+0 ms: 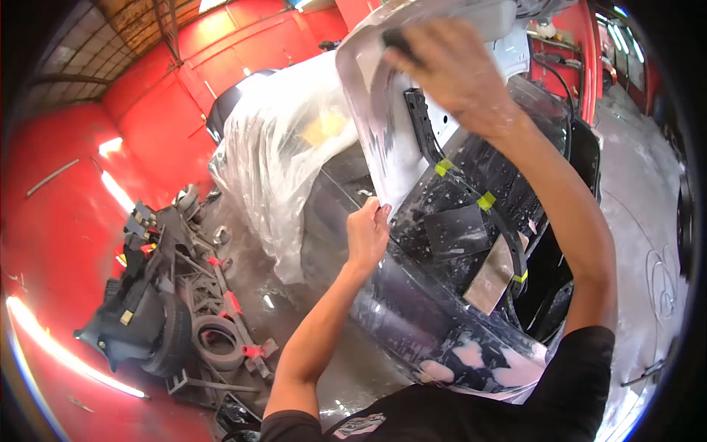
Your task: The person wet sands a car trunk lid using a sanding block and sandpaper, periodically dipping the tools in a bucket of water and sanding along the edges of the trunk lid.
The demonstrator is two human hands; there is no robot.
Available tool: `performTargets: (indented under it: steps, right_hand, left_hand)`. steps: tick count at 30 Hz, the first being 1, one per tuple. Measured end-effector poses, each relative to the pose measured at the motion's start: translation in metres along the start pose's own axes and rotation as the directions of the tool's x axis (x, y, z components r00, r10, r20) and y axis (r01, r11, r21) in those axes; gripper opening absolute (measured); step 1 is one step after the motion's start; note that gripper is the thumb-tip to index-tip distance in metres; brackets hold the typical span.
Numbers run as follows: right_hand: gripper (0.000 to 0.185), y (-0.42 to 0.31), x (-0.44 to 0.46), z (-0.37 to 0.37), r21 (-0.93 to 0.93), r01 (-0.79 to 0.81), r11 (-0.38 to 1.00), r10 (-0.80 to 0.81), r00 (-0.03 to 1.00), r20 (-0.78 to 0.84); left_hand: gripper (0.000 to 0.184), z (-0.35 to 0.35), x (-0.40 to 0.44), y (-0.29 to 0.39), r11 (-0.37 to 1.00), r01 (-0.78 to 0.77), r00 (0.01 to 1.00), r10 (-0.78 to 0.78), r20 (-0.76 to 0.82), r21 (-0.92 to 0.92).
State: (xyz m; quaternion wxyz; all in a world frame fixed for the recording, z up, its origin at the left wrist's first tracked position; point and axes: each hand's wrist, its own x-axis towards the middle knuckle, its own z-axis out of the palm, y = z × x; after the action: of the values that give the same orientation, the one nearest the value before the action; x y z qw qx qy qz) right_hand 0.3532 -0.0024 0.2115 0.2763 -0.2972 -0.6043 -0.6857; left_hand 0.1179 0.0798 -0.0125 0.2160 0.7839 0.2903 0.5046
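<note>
A raised car lid panel (pixel 359 88), white and grey with patchy filler marks, stands open before me. At its upper face my right hand (pixel 458 77), blurred by motion, is closed around a dark block (pixel 402 47) that looks like a sanding block. The block appears to lie against the panel. Lower down, my left hand (pixel 370 232) pinches the bottom corner of the same panel, thumb up. Below is the dark, dusty car body (pixel 427 309). On it lie a dark square sheet (pixel 456 232) and a brown sheet (pixel 492 281), perhaps sandpaper.
A black curved strip (pixel 504 232) with yellow-green tape (pixel 442 167) runs beside the opening. Plastic sheeting (pixel 272 147) covers the car's roof side. To the left, a tyre (pixel 218 342), a black bumper-like part (pixel 132 331) and metal frames crowd the floor. A hose (pixel 655 276) lies right.
</note>
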Motion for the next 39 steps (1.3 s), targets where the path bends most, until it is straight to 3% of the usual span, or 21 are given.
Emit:
performTargets:
  steps: [2, 3, 5, 8, 11, 12, 13, 15, 18, 21, 22, 23, 25, 28, 31, 35, 39]
  right_hand:
    - [0.047, -0.016, 0.002, 0.011, -0.089, -0.098, 0.991, 0.095, 0.995, -0.036]
    - [0.048, -0.031, -0.003, 0.015, -0.133, -0.159, 0.978, 0.154, 0.987, -0.049]
    - [0.047, -0.04, -0.002, 0.021, -0.035, -0.107, 0.994, 0.108, 0.994, 0.025]
    - [0.044, -0.022, 0.005, 0.002, 0.017, 0.061, 0.998, -0.063, 0.992, 0.11]
    - [0.044, -0.009, 0.011, -0.012, -0.121, -0.013, 0.993, 0.02, 0.998, 0.06]
    - [0.045, -0.028, 0.008, 0.001, -0.127, -0.109, 0.986, 0.114, 0.993, 0.027]
    - [0.044, -0.045, 0.01, 0.004, -0.067, -0.134, 0.989, 0.142, 0.983, 0.121]
    - [0.046, -0.06, 0.011, 0.011, 0.041, -0.078, 0.996, 0.072, 0.987, 0.141]
    - [0.048, -0.023, 0.021, -0.013, -0.003, 0.042, 0.999, -0.04, 0.98, 0.195]
    - [0.051, -0.029, 0.016, -0.007, -0.133, -0.077, 0.988, 0.093, 0.989, 0.117]
    - [0.047, -0.048, 0.016, 0.0, -0.112, -0.144, 0.983, 0.161, 0.974, 0.162]
    - [0.046, -0.06, 0.013, 0.009, 0.033, -0.134, 0.99, 0.127, 0.978, 0.163]
    - [0.046, -0.051, 0.015, 0.002, 0.058, -0.043, 0.997, 0.029, 0.974, 0.225]
    - [0.047, -0.015, 0.03, -0.029, -0.068, -0.021, 0.997, 0.035, 0.976, 0.215]
    - [0.047, -0.049, 0.019, -0.004, -0.145, -0.143, 0.979, 0.167, 0.972, 0.166]
    - [0.052, -0.041, 0.021, -0.008, 0.032, 0.003, 0.999, -0.011, 0.965, 0.263]
    - [0.049, -0.023, 0.021, -0.017, -0.121, -0.063, 0.991, 0.083, 0.982, 0.168]
  left_hand:
    - [0.02, 0.001, 0.0, -0.008, 0.995, -0.03, 0.999, 0.032, -0.019, 0.092]
    - [0.02, -0.001, -0.006, -0.005, 0.999, 0.023, 1.0, -0.022, -0.006, 0.045]
    - [0.02, -0.003, -0.001, 0.008, 0.994, 0.096, 0.995, -0.096, 0.014, -0.055]
    - [0.014, 0.0, 0.001, -0.007, 0.995, -0.09, 0.996, 0.091, -0.024, 0.048]
    - [0.014, -0.003, -0.001, 0.005, 0.995, -0.029, 0.999, 0.031, -0.021, 0.091]
    - [0.014, -0.003, -0.003, 0.002, 0.997, -0.027, 0.999, 0.03, -0.026, 0.078]
    - [0.015, -0.001, -0.004, -0.001, 0.997, -0.032, 0.999, 0.034, -0.028, 0.064]
    - [0.015, -0.001, 0.0, -0.001, 0.996, -0.059, 0.998, 0.061, -0.024, 0.062]
    - [0.015, -0.007, 0.0, 0.004, 0.993, -0.08, 0.996, 0.083, -0.02, 0.09]
    - [0.015, -0.005, 0.0, 0.004, 0.993, -0.076, 0.996, 0.079, -0.033, 0.092]
    - [0.014, -0.003, -0.003, 0.0, 0.993, -0.078, 0.996, 0.081, -0.031, 0.09]
    - [0.014, -0.003, 0.0, -0.003, 0.992, -0.091, 0.995, 0.095, -0.039, 0.092]
    - [0.017, -0.006, -0.001, -0.002, 0.994, -0.087, 0.996, 0.088, -0.018, 0.064]
    - [0.018, -0.002, 0.003, -0.003, 0.986, -0.143, 0.988, 0.147, -0.045, 0.083]
    - [0.016, -0.002, -0.003, -0.006, 0.985, -0.139, 0.988, 0.145, -0.058, 0.099]
    - [0.013, -0.003, 0.001, -0.008, 0.996, -0.086, 0.996, 0.086, -0.015, 0.039]
    - [0.013, -0.004, -0.001, 0.0, 0.993, -0.091, 0.994, 0.095, -0.048, 0.075]
